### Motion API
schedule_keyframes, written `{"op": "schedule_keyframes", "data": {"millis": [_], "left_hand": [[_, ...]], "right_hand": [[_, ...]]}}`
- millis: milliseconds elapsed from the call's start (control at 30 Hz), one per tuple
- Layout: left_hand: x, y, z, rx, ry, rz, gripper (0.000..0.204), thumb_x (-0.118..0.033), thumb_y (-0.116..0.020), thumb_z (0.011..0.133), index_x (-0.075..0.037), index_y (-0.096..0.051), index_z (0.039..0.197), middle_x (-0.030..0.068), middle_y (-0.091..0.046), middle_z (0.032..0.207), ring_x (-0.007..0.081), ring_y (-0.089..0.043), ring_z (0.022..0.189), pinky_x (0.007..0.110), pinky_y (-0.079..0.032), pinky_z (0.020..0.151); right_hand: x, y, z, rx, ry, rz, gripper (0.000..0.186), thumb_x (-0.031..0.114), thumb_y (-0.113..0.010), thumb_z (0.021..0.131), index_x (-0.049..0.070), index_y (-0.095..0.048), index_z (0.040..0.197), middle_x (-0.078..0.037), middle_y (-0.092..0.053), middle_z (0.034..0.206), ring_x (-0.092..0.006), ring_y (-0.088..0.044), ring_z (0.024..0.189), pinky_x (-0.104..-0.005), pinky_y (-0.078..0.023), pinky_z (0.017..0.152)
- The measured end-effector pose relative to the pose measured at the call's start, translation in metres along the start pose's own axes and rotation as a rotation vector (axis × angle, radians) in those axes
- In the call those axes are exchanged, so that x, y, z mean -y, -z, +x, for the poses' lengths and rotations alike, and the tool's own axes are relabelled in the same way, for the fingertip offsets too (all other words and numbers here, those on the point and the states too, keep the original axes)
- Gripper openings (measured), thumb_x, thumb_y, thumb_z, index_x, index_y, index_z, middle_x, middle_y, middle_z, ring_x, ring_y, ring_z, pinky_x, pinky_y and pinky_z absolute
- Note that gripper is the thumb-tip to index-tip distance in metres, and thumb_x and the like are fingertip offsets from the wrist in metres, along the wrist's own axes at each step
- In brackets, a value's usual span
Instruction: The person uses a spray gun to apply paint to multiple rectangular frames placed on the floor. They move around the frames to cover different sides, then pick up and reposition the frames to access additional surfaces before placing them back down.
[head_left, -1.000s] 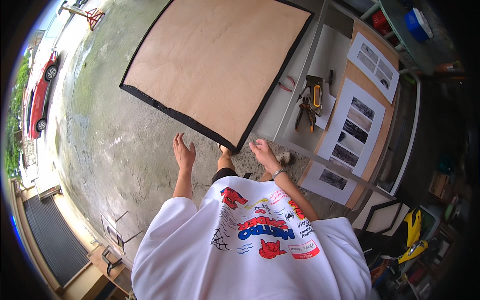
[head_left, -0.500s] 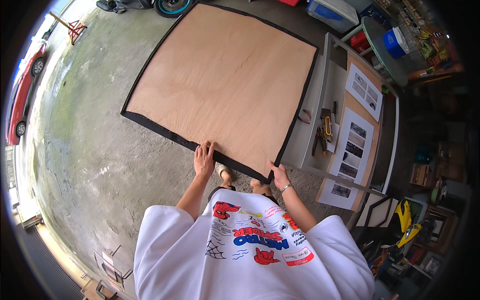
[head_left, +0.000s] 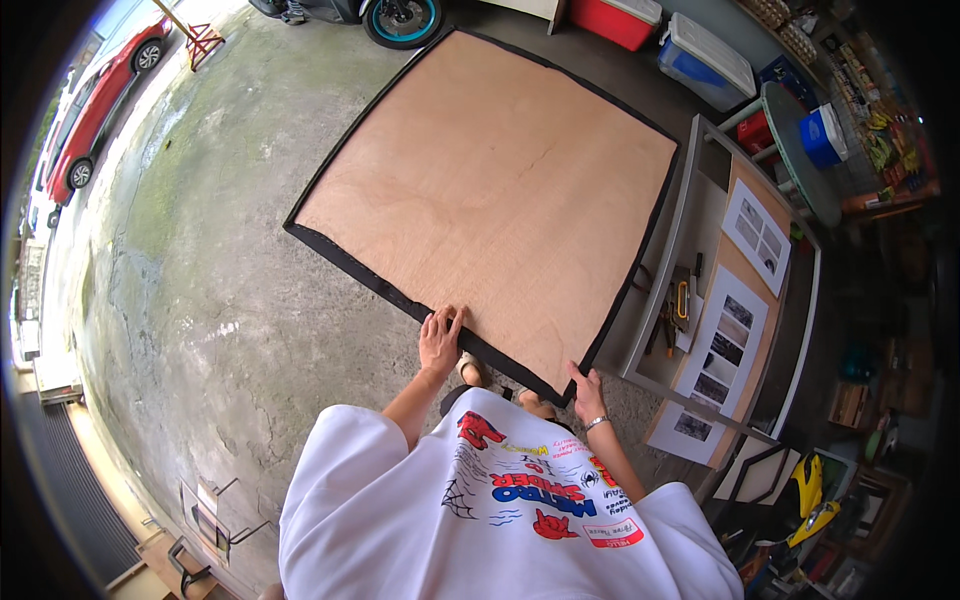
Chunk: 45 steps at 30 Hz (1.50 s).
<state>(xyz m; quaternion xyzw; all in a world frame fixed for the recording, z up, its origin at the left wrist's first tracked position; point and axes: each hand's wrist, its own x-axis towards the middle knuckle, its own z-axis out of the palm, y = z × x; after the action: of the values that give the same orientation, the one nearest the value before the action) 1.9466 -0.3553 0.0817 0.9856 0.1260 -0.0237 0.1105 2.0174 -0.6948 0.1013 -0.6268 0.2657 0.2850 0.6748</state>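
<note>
A large square plywood panel (head_left: 490, 200) with black edging spans the middle of the view, tilted up off the ground in front of me. My left hand (head_left: 440, 342) grips its near edge, with the fingers lying over the black strip onto the wood. At the near right corner my right hand (head_left: 588, 393) is closed round the edge, thumb on top. The fingers beneath the panel are hidden. Along its right side the panel overlaps a grey metal-framed table (head_left: 640, 345).
On the table lie a yellow-handled tool (head_left: 683, 303) and printed sheets (head_left: 722, 340) on a brown board. A motorcycle wheel (head_left: 402, 20), a red cooler (head_left: 612, 22) and a blue-and-white cooler (head_left: 705, 62) stand beyond. A round green table (head_left: 800, 150) is at far right. A red car (head_left: 105, 95) stands far left.
My view has shifted, so the whole scene sits lower and further right. The panel's right edge now covers more of the red-handled pliers on the table. Both hands keep their hold.
</note>
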Motion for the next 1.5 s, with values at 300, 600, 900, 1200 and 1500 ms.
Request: {"op": "schedule_keyframes", "data": {"millis": [300, 600, 900, 1200, 1500], "left_hand": [[-0.005, 0.005, -0.001, -0.007, 0.032, -0.033, 0.094, -0.014, -0.077, 0.073, -0.025, -0.036, 0.157, 0.0086, -0.044, 0.147, 0.0295, -0.043, 0.138, 0.045, -0.03, 0.121], [-0.009, 0.022, -0.001, -0.238, -0.015, -0.107, 0.088, -0.015, -0.08, 0.067, -0.027, -0.049, 0.149, 0.0071, -0.051, 0.138, 0.0291, -0.048, 0.13, 0.048, -0.035, 0.114], [-0.121, 0.153, -0.027, -0.425, -0.335, -0.443, 0.078, -0.013, -0.074, 0.07, -0.022, -0.057, 0.145, 0.0053, -0.059, 0.137, 0.0264, -0.058, 0.122, 0.041, -0.044, 0.105], [-0.164, 0.334, -0.038, -0.632, -0.474, -0.808, 0.074, -0.008, -0.07, 0.073, -0.011, -0.056, 0.145, 0.0128, -0.056, 0.149, 0.0334, -0.058, 0.133, 0.042, -0.05, 0.108], [-0.106, 0.412, -0.003, -0.921, -0.217, -1.272, 0.058, 0.008, -0.066, 0.08, -0.001, -0.058, 0.136, 0.0218, -0.069, 0.123, 0.029, -0.071, 0.114, 0.035, -0.053, 0.096]], "right_hand": [[0.01, 0.0, -0.012, -0.009, 0.144, -0.022, 0.033, 0.024, -0.076, 0.094, -0.003, -0.067, 0.112, -0.008, -0.07, 0.111, -0.0132, -0.063, 0.102, -0.0303, -0.05, 0.092], [0.035, -0.008, -0.047, -0.026, 0.251, 0.053, 0.026, 0.019, -0.072, 0.094, -0.001, -0.067, 0.111, -0.002, -0.068, 0.104, -0.0123, -0.06, 0.093, -0.0286, -0.049, 0.084], [0.218, 0.069, -0.195, -0.275, 0.597, -0.279, 0.017, 0.012, -0.069, 0.093, 0.001, -0.07, 0.107, -0.001, -0.067, 0.098, -0.0114, -0.061, 0.086, -0.0256, -0.047, 0.079], [0.459, 0.016, -0.373, -0.224, 0.997, -0.724, 0.034, 0.024, -0.058, 0.102, -0.002, -0.063, 0.123, -0.012, -0.067, 0.117, -0.0188, -0.065, 0.106, -0.0316, -0.052, 0.088], [0.542, -0.278, -0.348, 0.591, 1.7, -0.928, 0.042, 0.039, -0.05, 0.107, 0.002, -0.061, 0.124, -0.009, -0.069, 0.111, -0.0172, -0.068, 0.101, -0.0302, -0.054, 0.082]]}}
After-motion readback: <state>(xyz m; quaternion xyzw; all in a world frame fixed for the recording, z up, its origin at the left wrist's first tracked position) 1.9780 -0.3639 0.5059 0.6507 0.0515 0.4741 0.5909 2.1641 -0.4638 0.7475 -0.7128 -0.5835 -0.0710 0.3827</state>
